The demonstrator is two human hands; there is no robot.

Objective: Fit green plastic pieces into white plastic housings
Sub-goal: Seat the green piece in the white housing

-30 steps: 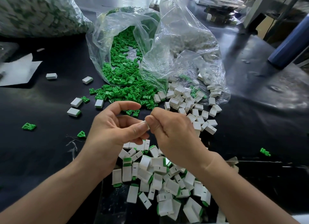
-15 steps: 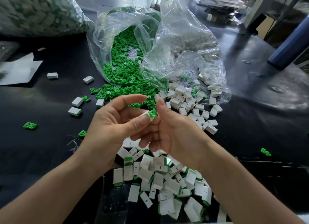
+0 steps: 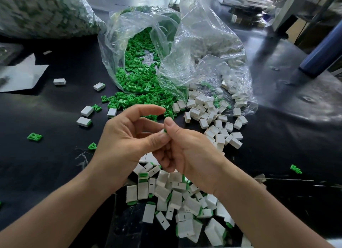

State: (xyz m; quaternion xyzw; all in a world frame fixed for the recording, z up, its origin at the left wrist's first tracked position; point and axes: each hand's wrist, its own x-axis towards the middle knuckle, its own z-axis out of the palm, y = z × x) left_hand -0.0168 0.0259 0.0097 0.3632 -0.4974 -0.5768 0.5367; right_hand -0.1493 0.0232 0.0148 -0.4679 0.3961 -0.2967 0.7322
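Mid-assembly at the black table (image 3: 46, 164): your left hand (image 3: 127, 136) pinches a white housing (image 3: 162, 132) between thumb and curled fingers, held up above the work. Your right hand (image 3: 187, 151) closes on its far end, thumb laid over the green piece (image 3: 165, 131) and the other fingers curled beneath.

Half a second ago that green piece stood proud of the housing, plainly in view beside your left thumb. Now only a sliver of green shows at the tip (the rest is either hidden by your thumbs or already inside, and which of the two cannot be told). By that reading the green piece is being pushed home and this unit is close to done, though not yet released.

Nothing else on the table has shifted. The pile of finished units (image 3: 175, 196), white with green ends, lies just below your wrists. The green heap (image 3: 140, 99) spills from the mouth of the clear bag (image 3: 129, 35) beyond your fingers, and the loose white housings (image 3: 212, 118) lie scattered to the right of it.

What remains for this one, in all likelihood, is a final press until the green sits flush, then a drop onto the pile below. Plenty of stock on both sides suggests the job as a whole is far from over.
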